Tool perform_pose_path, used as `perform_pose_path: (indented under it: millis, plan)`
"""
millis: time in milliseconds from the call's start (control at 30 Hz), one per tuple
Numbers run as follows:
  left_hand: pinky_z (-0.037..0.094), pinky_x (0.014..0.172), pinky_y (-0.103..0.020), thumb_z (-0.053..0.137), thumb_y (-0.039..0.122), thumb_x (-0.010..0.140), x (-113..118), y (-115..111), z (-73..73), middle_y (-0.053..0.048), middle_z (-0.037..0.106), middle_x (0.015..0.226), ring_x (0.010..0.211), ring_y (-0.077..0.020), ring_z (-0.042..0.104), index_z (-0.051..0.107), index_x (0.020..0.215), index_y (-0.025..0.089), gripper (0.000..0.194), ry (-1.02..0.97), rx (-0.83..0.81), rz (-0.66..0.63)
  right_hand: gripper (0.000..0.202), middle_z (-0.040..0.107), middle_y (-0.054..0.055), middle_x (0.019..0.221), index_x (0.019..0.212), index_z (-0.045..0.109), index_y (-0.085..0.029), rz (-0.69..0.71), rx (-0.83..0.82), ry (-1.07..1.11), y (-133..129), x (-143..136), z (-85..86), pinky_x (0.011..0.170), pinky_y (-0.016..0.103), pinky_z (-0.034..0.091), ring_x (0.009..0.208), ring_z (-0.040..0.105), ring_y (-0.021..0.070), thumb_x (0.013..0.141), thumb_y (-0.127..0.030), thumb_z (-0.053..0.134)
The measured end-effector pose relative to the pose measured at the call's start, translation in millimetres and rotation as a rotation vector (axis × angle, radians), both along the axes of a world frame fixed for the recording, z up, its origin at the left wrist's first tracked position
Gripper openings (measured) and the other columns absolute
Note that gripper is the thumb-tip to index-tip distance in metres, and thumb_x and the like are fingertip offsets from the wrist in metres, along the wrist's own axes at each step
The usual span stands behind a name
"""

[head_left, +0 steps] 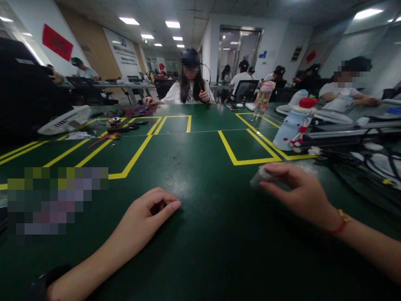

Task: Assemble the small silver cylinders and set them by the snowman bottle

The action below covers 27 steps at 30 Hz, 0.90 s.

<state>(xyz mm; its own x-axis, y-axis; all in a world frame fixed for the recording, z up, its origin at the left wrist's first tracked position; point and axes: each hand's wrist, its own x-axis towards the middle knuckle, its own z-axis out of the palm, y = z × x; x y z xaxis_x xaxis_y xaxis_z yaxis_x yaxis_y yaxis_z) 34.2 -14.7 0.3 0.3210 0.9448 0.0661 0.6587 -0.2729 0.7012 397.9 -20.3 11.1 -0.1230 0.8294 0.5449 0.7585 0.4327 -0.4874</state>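
Green table (pixel 200 259) w/ yellow tape (pixel 137 156), prob. marking zones. R hand (pixel 302 192) grip nearly closed, thumb vs. fingers, on blurred grey obj. (pixel 257 178) just nearside of R-side tape; end-hold likely leaves its tip free. L hand (pixel 147 212) part-open, loosely curled, nothing visible in it.

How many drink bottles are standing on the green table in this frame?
2: a clear, pink-lidded bottle and, nearer and to its right, a red-topped blue bottle, both beyond the right hand. More may be hidden behind the clutter.
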Motion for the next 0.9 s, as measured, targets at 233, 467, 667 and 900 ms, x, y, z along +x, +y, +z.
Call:
perform_pose_path:
  millis: [233,467,667,900]
  plan:
    - [0.045,0.069,-0.030,0.055,0.044,0.088,-6.2,1.7,-3.4,-0.001,0.063,0.090,0.079,-0.0182,0.059,0.067,0.091,0.023,0.024,-0.001,0.013,-0.005,0.030,0.061,0.005,0.115,0.111,0.055,-0.022,0.557,-0.128,0.109,-15.3,-103.6,-12.8,0.094,0.029,0.049,0.108,0.058,0.0125,0.082,-0.022,0.060]
    - [0.047,0.065,-0.028,0.056,0.041,0.088,29.2,-2.8,13.8,-0.002,0.060,0.101,0.081,-0.0180,0.058,0.065,0.110,0.030,0.025,-0.046,0.083,-0.081,0.067,0.059,0.005,0.115,0.128,0.033,-0.024,0.502,-0.379,0.309,-8.7,-103.4,-22.7,0.092,0.031,0.051,0.104,0.060,0.0135,0.073,-0.028,0.071]
    - [0.047,0.077,-0.031,0.059,0.036,0.087,62.3,-2.2,33.3,-0.002,0.060,0.093,0.088,-0.0194,0.057,0.074,0.093,0.031,0.017,-0.107,0.181,-0.172,0.060,0.061,0.002,0.107,0.121,0.037,-0.024,0.475,-0.422,0.332,-8.6,-104.4,-23.1,0.085,0.027,0.052,0.097,0.061,0.0115,0.072,-0.027,0.072]
    - [0.045,0.070,-0.031,0.066,0.040,0.081,42.6,4.9,13.6,0.000,0.059,0.084,0.081,-0.0190,0.058,0.077,0.087,0.032,0.014,-0.032,0.088,-0.097,0.035,0.062,0.001,0.098,0.107,0.053,-0.022,0.384,-0.391,0.198,-9.6,-96.6,-15.4,0.074,0.026,0.050,0.084,0.060,0.0113,0.074,-0.027,0.066]
